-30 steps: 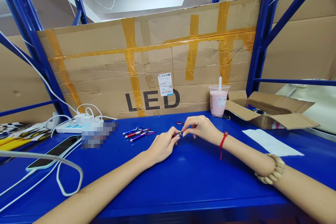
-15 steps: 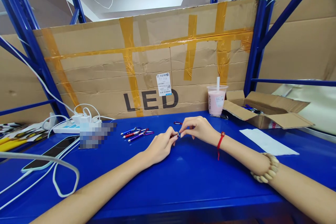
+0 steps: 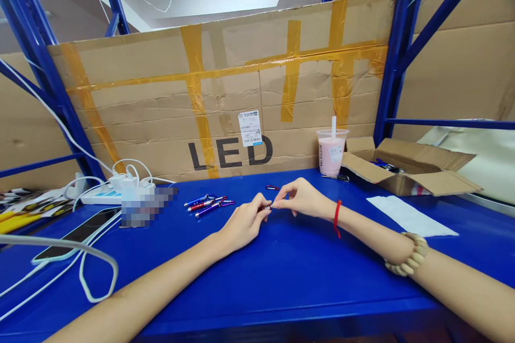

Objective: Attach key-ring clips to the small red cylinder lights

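Observation:
My left hand (image 3: 244, 223) is closed around a small dark red metal tube (image 3: 264, 208), its far end showing past the thumb and forefinger. My right hand (image 3: 300, 198) pinches at that end with thumb and fingertips; whatever tiny piece is between them is too small to name. Both hands meet low over the blue tabletop (image 3: 289, 278). Just beyond them lies a red carabiner clip (image 3: 272, 187). To the left of my left hand, several slim metallic pen-like tubes with clips (image 3: 207, 204) lie together, in blue, red and purple.
An open cardboard box (image 3: 402, 185) with small blue items stands at the right, a white sheet (image 3: 410, 216) before it. A pink drink cup (image 3: 331, 155) stands at the back. On the left are a phone (image 3: 76, 233), white cables and a power strip (image 3: 96, 194).
My right fingertips have shifted slightly at the tube's end, and the hands are a little lower and turned. More of the red clip behind them shows now.

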`<state>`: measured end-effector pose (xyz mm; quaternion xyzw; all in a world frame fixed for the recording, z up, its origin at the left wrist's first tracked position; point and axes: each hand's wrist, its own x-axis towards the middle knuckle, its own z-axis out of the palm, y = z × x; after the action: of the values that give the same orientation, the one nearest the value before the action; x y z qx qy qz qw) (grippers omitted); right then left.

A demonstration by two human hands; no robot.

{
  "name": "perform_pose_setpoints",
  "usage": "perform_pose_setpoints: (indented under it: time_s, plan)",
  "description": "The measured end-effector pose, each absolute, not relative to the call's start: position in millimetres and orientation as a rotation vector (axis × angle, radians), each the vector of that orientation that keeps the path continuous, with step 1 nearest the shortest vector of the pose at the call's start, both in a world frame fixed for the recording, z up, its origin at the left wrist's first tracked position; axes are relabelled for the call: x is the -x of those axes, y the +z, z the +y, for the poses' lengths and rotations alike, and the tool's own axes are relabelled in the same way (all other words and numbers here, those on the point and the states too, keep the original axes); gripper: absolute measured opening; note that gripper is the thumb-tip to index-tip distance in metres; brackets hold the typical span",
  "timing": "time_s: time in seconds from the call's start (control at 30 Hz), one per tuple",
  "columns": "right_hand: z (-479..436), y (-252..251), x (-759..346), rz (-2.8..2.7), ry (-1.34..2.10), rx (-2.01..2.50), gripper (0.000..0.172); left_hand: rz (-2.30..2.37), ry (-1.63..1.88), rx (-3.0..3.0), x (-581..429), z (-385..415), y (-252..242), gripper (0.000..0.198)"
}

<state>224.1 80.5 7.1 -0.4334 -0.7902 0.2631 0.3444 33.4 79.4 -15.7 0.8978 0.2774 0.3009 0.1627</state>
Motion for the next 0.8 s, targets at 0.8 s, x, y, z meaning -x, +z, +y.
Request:
perform_pose_setpoints:
  time_s: [0.8]
  plan:
    - [79.5,10.7,-223.5,-1.874,1.08,1.33,0.036,0.911,0.836,-2.673,-35.5,75.6,-10.4,0.018]
